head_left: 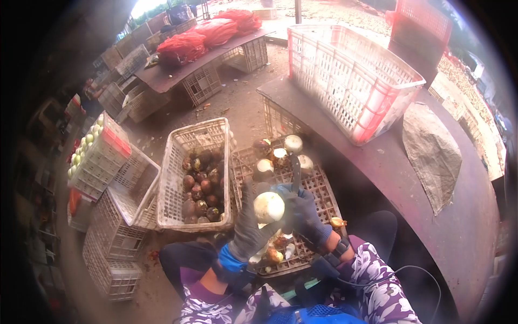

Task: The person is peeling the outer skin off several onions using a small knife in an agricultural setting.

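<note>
My left hand [249,233], in a dark glove, grips a round, pale yellow-white peeled vegetable [268,207] whose kind I cannot make out. My right hand [306,214], also gloved, is closed around a knife, its dark blade [295,171] pointing up and away. The hands are close together, with the vegetable between them. Below them lies an upturned plastic crate [327,195]. Several partly peeled pieces rest at its far end, among them a white-topped one [293,143]. Scraps and a brownish piece [275,255] lie nearer my lap.
A crate [166,186] of dark, unpeeled round vegetables [206,187] stands to the left. Stacked crates [116,227] are farther left. On the right, a table [377,167] bears a large white crate [345,81] and a sack [431,151]. Red bags [199,40] lie on another table behind.
</note>
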